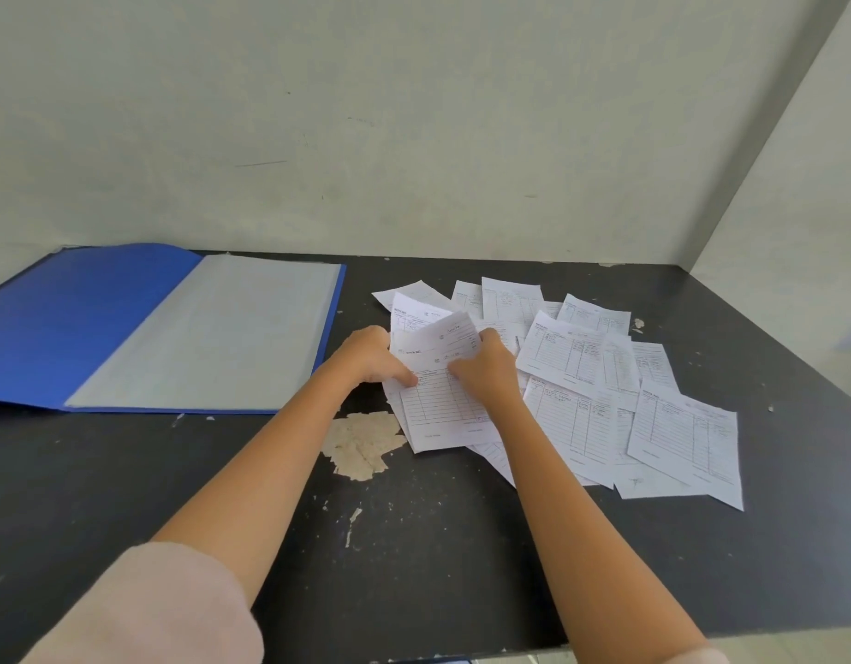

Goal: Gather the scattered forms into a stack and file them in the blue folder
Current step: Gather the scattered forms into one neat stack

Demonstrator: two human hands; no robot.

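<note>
**Gathering the forms: early going**

We are working at the dark bench [126,496], where the blue folder [78,328] is lying open at the far left, beside the spread. Most forms [576,357] are lying loose and overlapping on the right. We are gripping a small bundle [437,376] at the spread's left edge, with left hand [370,359] and right hand [485,371] both pinching it. Next, we judge, we are needing to square it and sweep in the rest.

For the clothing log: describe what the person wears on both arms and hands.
The left hand and right hand are bare: no gloves, rings or watch show. The left sleeve is pale pink, soft-looking, leaving the forearm uncovered. Only a sliver of the right sleeve shows, similarly pale.
</note>
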